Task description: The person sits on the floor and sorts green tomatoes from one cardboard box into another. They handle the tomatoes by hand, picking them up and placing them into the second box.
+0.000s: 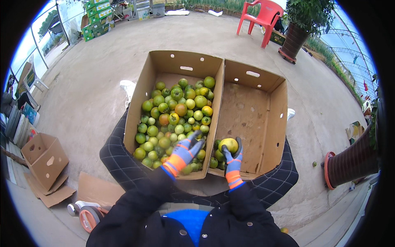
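Two open cardboard boxes stand side by side before me. The left box (135, 102) holds many green, yellowish and orange tomatoes (180, 109). My left hand (185, 151), in a grey and orange glove, is over the near right part of that pile, fingers spread and slightly blurred; no tomato shows in its grip. In the right box (276, 108), my gloved right hand (233, 159) grips a large yellow-green tomato (228, 145) near the left wall. Several green tomatoes (214, 162) lie beneath and beside it in the near left corner.
A small cardboard box (46, 160) and flat cardboard (98, 190) lie at the left. A red plastic chair (262, 14) stands at the back right, near a potted plant (294, 38). Another large pot (351, 163) is at the right. Stacked green cartons (98, 15) stand at the back left.
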`<state>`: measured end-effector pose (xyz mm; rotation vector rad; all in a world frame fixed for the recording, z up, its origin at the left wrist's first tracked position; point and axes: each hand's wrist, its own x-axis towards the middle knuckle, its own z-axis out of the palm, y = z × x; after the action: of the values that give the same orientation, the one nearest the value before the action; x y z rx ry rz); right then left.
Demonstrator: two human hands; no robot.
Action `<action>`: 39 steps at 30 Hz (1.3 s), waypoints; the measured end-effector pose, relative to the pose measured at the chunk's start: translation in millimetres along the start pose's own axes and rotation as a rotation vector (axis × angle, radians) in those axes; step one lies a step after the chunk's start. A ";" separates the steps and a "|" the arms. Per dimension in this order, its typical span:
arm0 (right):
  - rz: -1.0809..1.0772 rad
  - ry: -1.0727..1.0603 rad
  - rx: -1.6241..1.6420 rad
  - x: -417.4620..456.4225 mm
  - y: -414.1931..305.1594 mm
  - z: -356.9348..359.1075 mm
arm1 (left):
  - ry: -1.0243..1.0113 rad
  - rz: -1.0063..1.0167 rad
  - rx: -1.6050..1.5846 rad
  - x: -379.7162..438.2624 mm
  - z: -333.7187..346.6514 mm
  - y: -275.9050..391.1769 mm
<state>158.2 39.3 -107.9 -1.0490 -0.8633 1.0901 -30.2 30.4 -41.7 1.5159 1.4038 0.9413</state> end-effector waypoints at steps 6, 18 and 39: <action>0.426 0.134 0.089 22.0 57.5 -31.0 | 0.183 -0.319 0.998 14.2 -76.5 -108.0; -0.644 -0.420 -0.611 -13.8 -20.8 -1.0 | 0.012 -0.126 -0.567 -9.3 -16.0 -57.2; 0.091 0.200 -0.573 36.9 54.6 -54.7 | -0.237 -0.103 1.217 -19.2 -11.1 -94.5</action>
<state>203.8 68.8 -174.1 -1.6559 -0.9973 0.8052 -76.4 13.7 -125.5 2.2377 1.9523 -0.3049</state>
